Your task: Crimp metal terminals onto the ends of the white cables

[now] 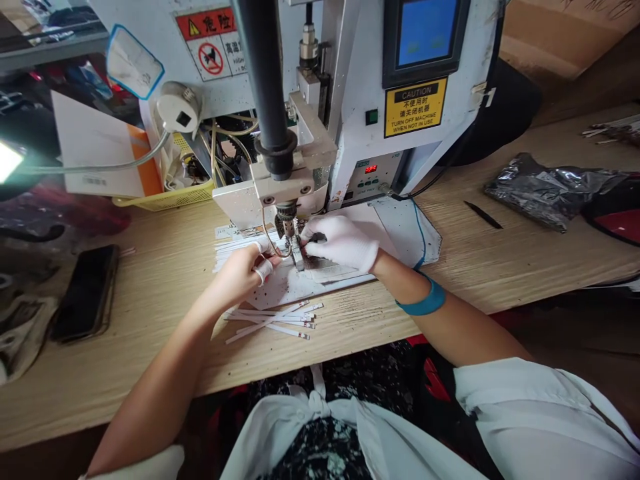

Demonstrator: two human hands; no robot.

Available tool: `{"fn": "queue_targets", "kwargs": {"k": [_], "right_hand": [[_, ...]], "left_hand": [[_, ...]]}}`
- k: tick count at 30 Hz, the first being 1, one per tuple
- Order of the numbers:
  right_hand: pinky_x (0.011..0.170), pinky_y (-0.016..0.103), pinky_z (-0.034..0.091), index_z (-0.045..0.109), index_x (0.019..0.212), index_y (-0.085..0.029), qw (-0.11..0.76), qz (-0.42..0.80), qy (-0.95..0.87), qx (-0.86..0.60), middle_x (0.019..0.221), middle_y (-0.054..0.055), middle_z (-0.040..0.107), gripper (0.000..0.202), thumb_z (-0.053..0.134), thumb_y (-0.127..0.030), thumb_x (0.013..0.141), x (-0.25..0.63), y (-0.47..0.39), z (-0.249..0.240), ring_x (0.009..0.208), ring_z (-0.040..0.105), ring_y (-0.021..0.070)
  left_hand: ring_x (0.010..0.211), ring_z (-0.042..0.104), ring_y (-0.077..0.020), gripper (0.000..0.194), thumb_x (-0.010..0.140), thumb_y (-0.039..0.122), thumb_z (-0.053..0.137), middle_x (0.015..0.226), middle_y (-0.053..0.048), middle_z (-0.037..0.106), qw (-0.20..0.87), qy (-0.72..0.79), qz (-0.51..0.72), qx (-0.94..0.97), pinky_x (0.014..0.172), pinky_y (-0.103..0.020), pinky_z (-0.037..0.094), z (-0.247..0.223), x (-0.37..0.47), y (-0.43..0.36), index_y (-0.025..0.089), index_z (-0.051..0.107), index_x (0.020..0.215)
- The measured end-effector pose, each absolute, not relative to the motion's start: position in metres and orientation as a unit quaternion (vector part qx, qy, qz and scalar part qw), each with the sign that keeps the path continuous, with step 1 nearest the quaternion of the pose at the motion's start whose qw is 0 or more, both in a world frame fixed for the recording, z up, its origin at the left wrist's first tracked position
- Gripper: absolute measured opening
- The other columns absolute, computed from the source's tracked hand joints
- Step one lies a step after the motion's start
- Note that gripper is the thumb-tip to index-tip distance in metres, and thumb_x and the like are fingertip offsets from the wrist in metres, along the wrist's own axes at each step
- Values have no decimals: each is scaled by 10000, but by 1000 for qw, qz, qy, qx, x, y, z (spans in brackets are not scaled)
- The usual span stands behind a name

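Note:
My left hand [246,272], with white covers on some fingers, is closed just left of the machine's heated head [290,230]. Its fingertips meet by the tip, and whatever is between them is too small to make out. On the other side of the head, my right hand [345,245] wears a white glove. Its thumb and fingers are pinched close to the tip, and what they grip is hidden. White flat strips [227,248] lie side by side behind my left hand on the white base plate [273,293]. Nearer me, several loose strips [275,320] with small dark-marked ends lie crosswise on the table.
The machine body [350,153] rises behind the hands, with a blue screen [427,30] and red digits. A phone [86,292] lies left, and a yellow basket [193,193] behind. To the right are black tweezers [483,215] and a silver bag [535,190].

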State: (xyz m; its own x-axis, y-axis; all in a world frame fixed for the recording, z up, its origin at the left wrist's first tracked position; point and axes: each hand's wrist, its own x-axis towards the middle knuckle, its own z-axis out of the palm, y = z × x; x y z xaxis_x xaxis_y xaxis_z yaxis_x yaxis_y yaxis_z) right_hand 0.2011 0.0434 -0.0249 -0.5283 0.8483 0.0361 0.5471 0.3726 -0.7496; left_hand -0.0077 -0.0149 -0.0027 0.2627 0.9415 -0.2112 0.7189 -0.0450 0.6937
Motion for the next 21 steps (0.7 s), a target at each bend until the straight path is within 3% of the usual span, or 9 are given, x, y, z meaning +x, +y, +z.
{"fn": "queue_targets", "kwargs": {"k": [7,13,21], "right_hand": [[461,243,407,666,832,-130,262,542,-662,-446,711,35,649,156,655,-227,711,215,46,-19,559,544,116],[481,222,461,688,839,-123,287,550,-660,-423,818,48,673,131,639,-176,729,216,50,-25,589,576,98],[404,189,450,646,803,-102,252,692,-550,-393,638,10,626,133,731,-171,726,205,42,-18,480,542,71]], "left_hand": [[645,502,-150,323,749,490,559,701,2,560,440,571,207,662,584,-246,403,-1,-5,-13,170,568,792],[656,524,-166,407,707,547,588,716,-25,607,470,595,187,624,594,-262,411,-1,-5,-14,151,634,785],[635,488,-147,361,655,502,664,674,-5,576,477,593,216,612,560,-239,378,3,1,-11,157,600,740]]}}
